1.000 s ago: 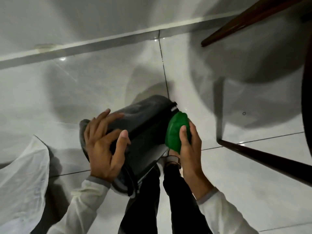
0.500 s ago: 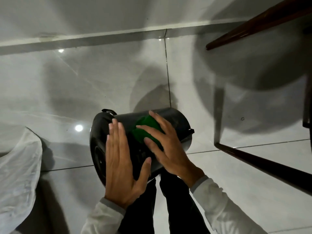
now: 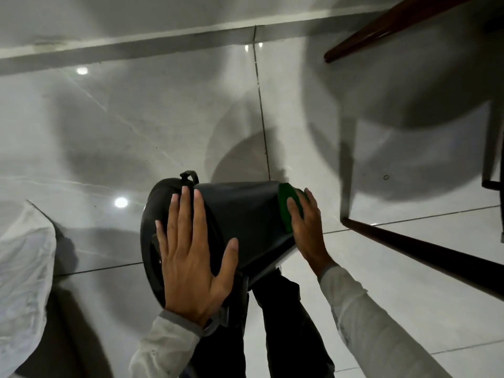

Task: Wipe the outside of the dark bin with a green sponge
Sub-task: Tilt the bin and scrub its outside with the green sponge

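Across the person's lap lies the dark round plastic bin (image 3: 245,214), tipped sideways. Left hand (image 3: 191,257), fingers spread, braces it; right hand (image 3: 305,227) presses the green sponge (image 3: 286,205) against its end (wiping underway). Next: rotate bin, wipe unreached wall.

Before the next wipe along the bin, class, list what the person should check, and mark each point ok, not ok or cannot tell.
1. Sponge touches the bin: ok, pressed at its right end.
2. Right hand holds the sponge: ok, fingers laid over it.
3. Left hand steadies the bin: ok, flat and open on the side near the wide end.
4. Bin supported: ok, it lies on its side across the person's legs.
5. Sponge wet: cannot tell.
6. Bin's outside clean: cannot tell, too dark.
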`<state>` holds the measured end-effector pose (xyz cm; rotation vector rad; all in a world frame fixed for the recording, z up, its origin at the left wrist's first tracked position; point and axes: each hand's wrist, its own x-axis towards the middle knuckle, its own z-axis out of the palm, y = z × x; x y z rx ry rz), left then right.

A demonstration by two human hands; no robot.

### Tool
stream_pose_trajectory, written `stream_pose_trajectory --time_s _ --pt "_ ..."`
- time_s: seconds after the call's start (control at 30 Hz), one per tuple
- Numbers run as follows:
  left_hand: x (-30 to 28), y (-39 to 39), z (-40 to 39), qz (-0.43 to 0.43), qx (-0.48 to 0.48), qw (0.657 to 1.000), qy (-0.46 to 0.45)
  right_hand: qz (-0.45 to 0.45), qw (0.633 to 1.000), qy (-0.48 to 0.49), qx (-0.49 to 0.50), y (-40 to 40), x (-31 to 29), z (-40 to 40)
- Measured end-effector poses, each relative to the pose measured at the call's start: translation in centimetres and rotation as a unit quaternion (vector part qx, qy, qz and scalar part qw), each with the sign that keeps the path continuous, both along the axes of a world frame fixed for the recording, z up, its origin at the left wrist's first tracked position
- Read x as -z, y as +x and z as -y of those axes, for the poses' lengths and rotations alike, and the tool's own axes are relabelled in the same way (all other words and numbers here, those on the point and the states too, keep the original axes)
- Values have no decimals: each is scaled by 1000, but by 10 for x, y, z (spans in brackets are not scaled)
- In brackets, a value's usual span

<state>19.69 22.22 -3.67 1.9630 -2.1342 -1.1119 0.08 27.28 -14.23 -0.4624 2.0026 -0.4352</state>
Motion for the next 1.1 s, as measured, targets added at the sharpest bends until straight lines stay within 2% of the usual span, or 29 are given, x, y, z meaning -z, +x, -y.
stream_pose_trajectory --time_s 0.07,0.23,0.37,0.5,0.63,0.73,0.8,0.87,0.97,1.03,1.1 --pt "1 -8 3 -9 -7 1000 -3 2 1000 -24 4 8 -11 8" --pt "3 -12 6 -20 -17 1000 -4 51 975 -192 -102 52 -72 -12" --pt "10 3 28 13 29 999 -21 59 975 -185 -106 54 -69 -27" --pt "13 9 34 46 71 996 -8 -23 971 -191 -143 58 -45 -30" --pt "13 10 24 49 74 996 -5 -68 995 -75 -16 23 5 -20" --pt "15 -8 33 15 50 999 -3 -24 994 20 103 -8 34 0" --pt "17 -21 39 -16 12 1000 5 -9 992 8 122 -5 25 13" --pt "19 -25 41 -37 -20 999 6 14 994 -87 71 16 -8 16" --pt "21 -14 37 -29 -35 999 8 68 968 -223 -88 62 -60 -12" --pt "21 -3 33 -16 -35 999 14 63 955 -248 -152 65 -60 -31" --pt "21 6 28 -15 -36 999 18 32 969 -210 -126 48 -37 -39"
